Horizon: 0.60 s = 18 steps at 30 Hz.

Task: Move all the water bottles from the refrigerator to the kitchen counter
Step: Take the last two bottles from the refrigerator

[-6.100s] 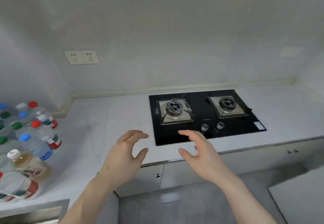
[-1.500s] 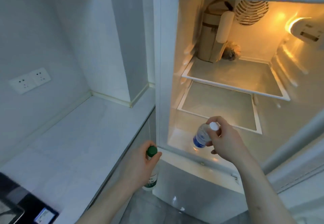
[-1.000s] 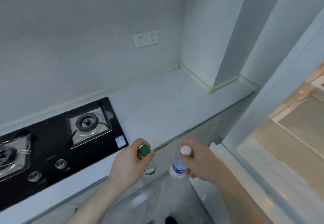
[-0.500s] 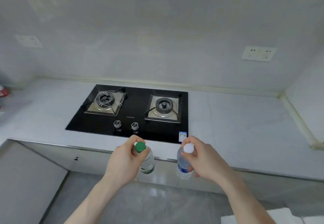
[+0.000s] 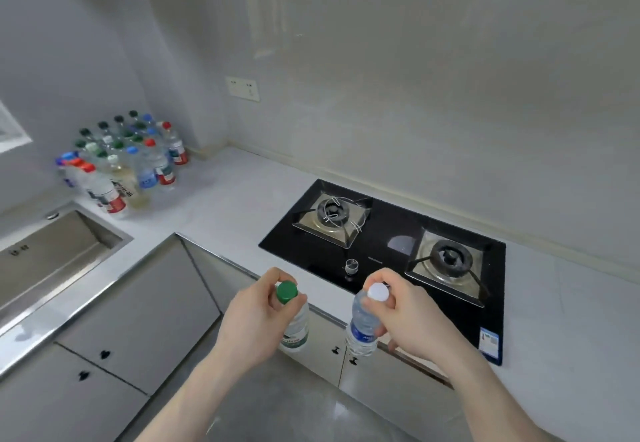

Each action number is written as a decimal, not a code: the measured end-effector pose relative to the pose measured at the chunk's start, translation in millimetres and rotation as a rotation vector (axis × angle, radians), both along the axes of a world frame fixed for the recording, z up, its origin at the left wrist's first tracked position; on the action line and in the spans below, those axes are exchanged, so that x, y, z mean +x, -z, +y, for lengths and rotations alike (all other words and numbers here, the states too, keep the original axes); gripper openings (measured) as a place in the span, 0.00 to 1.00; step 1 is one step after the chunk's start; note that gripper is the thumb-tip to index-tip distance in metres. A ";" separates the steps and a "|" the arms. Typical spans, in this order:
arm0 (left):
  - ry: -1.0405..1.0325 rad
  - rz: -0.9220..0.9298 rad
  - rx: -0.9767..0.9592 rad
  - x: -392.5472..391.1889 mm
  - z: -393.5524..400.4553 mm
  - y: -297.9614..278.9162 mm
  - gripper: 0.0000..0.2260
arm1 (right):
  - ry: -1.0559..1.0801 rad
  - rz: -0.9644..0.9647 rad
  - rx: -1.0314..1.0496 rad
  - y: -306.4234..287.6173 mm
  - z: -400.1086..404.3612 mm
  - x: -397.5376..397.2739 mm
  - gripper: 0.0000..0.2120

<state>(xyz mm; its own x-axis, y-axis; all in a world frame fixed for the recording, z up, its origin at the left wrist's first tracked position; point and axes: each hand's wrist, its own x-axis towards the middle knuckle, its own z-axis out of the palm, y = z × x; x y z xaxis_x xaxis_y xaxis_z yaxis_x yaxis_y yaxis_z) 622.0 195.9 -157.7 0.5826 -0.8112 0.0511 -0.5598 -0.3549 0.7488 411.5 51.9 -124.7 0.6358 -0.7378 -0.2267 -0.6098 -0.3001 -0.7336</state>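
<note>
Two small water bottles are carried upright before the surface's front edge: a green-capped bottle gripped at its neck by the left hand, a white-capped bottle likewise by the right hand. Thin, crushable plastic is judged light, possibly slick. A bottle cluster occupies the surface's far left corner.

You've got a green-capped bottle with a green label, a white-capped bottle with a blue label, over a black hob and pale grey counter.
</note>
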 end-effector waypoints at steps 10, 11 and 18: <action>-0.173 -0.011 -0.011 107.7 54.4 -3.4 0.06 | -0.151 -0.075 0.048 -6.9 22.4 133.8 0.05; -0.190 -0.012 -0.012 116.0 56.5 -3.7 0.06 | -0.164 -0.077 0.047 -8.2 22.4 143.9 0.05; -0.284 -0.011 0.000 170.8 62.4 1.3 0.07 | -0.254 -0.090 0.063 -2.3 13.2 217.7 0.05</action>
